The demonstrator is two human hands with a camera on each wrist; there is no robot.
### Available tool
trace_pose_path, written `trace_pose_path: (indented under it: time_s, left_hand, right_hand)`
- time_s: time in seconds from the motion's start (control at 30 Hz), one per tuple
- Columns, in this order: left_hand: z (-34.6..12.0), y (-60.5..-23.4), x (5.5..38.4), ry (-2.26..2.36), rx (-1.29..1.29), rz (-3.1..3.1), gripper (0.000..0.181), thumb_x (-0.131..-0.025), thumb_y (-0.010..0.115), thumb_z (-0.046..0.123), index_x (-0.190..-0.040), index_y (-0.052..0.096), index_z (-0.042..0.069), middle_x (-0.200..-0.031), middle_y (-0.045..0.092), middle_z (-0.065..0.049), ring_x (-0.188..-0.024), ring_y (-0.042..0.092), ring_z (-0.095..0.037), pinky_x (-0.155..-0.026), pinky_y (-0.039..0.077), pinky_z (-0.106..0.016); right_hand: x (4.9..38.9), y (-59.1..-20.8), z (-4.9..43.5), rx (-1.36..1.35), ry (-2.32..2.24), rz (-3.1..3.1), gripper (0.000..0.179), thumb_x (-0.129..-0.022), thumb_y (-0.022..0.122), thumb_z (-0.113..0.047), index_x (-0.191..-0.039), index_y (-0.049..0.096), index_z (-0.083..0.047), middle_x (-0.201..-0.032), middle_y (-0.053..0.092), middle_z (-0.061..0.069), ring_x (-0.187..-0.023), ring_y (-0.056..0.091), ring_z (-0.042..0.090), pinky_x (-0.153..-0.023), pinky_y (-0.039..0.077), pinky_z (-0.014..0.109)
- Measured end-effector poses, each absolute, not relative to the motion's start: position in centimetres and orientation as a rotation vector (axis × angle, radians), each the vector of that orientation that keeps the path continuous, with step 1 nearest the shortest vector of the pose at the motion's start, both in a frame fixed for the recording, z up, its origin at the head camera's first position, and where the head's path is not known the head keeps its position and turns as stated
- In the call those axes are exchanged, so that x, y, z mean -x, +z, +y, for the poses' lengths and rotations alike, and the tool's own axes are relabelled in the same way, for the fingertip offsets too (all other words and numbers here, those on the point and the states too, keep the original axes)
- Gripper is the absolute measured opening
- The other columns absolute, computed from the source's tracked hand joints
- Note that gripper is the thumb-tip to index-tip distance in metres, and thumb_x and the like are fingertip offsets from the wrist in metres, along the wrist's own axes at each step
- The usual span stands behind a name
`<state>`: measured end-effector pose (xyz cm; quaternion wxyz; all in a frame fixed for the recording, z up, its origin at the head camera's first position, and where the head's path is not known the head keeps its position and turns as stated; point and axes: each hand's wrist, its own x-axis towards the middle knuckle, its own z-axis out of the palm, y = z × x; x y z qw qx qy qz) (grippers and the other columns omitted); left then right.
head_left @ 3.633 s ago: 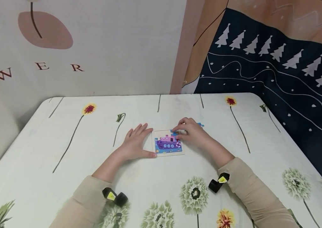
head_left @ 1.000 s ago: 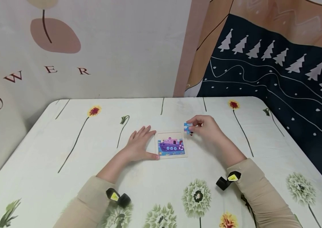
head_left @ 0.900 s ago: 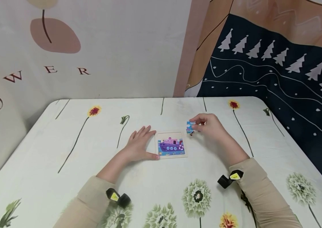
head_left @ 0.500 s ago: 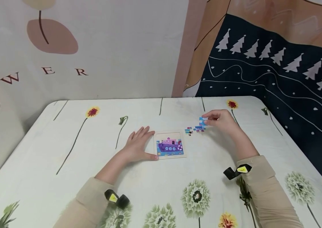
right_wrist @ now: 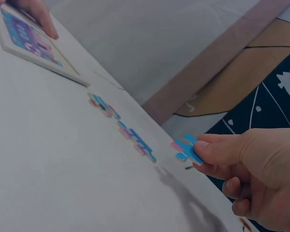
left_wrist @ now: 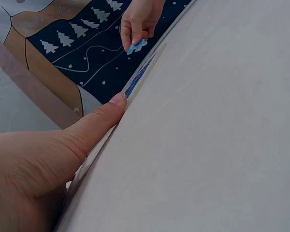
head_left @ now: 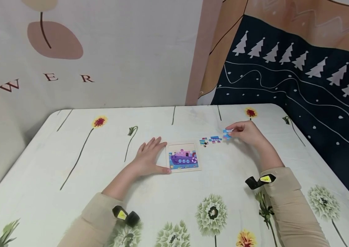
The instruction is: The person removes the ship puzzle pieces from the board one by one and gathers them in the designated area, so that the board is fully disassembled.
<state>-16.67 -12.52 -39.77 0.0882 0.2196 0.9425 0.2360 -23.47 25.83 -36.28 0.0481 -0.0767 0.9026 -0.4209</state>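
A jigsaw tray (head_left: 198,164) with a partly filled picture of a purple ship lies flat on the table. My left hand (head_left: 147,157) rests at its left side, fingers spread, with the thumb (left_wrist: 99,118) against the near corner. Up and to the right, my right hand (head_left: 246,132) pinches a blue jigsaw piece (right_wrist: 186,149) between thumb and fingers. In the right wrist view that piece is raised above the cloth, and a shadow falls below it. Two loose pieces lie between tray and hand: a multicoloured one (head_left: 204,142) and a blue-and-pink one (head_left: 215,139).
A white flower-printed cloth (head_left: 162,199) covers the table. Behind its far edge hangs a pale wall cloth (head_left: 137,68). A dark drape with white trees (head_left: 285,75) stands along the right side.
My right hand has drawn away from the tray to the right, carrying the blue jigsaw piece. The blue piece no longer sits in the tray's upper part. My left hand stays put.
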Motion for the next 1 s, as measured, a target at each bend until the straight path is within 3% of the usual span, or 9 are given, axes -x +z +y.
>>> trace_pose_path:
  time_s: [0.37,0.77,1.0]
  left_hand:
    - [-12.6,-39.9,16.8,0.701,-0.652,2.805,0.106,-0.069,0.078,0.058,-0.150,0.029,0.010,-0.159,0.010,-0.014,-0.144,0.001,-0.032,-0.111,-0.002,-0.056]
    - [-12.6,-39.8,16.6,0.707,-0.660,2.804,0.105,-0.070,0.078,0.057,-0.150,0.029,0.009,-0.158,0.010,-0.014,-0.144,0.001,-0.032,-0.111,-0.002,-0.056]
    - [-12.5,-39.9,16.7,0.706,-0.661,2.803,0.105,-0.070,0.078,0.057,-0.150,0.029,0.009,-0.159,0.010,-0.014,-0.144,0.001,-0.032,-0.111,-0.003,-0.055]
  right_hand:
    - [24.1,-38.2,26.5,0.212,-1.285,2.727,0.020,-0.089,0.066,-0.005,-0.108,0.071,0.002,-0.081,0.057,0.007,-0.077,0.044,0.022,-0.063,0.039,0.028]
    - [24.2,-39.0,26.1,0.148,-1.207,2.759,0.022,-0.091,0.067,-0.012,-0.110,0.071,-0.003,-0.103,0.061,0.014,-0.090,0.046,0.026,-0.077,0.039,0.035]
    - [24.0,-38.6,26.0,0.176,-1.094,2.824,0.020,-0.089,0.069,-0.014,-0.106,0.074,-0.005,-0.092,0.059,0.011,-0.083,0.045,0.025,-0.069,0.039,0.035]
